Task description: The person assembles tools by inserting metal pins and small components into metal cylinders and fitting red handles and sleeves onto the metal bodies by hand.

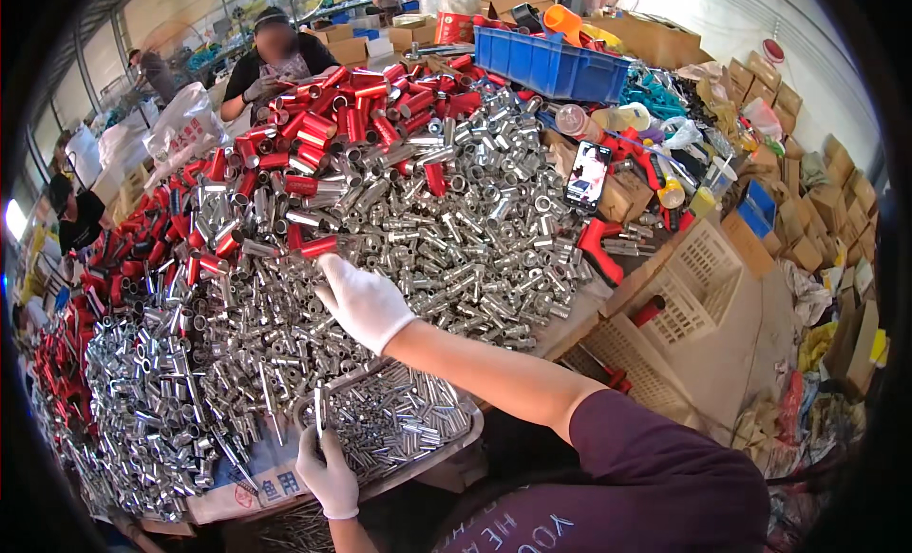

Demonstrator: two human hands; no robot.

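My left hand point(328, 475), in a white glove, is closed on a slim silver metal shaft point(320, 407) that stands upright from the fingertips. It is just left of a shallow tray point(467, 433) of small metal pins and fittings. My right hand point(369, 304), also gloved in white, reaches over the heap of silver metal parts point(484, 235). Its thumb and forefinger are apart, with the fingertips right by a red tube point(318, 246). Whether they touch that tube I cannot tell.
Red handle sleeves point(356, 116) are piled at the back and left. Behind them sits a blue crate point(551, 66). A phone point(588, 176) leans at the right, near a red pistol-shaped tool point(598, 252). Cream plastic crates point(698, 277) stand beyond the table. Across the heap another person point(277, 64) works.
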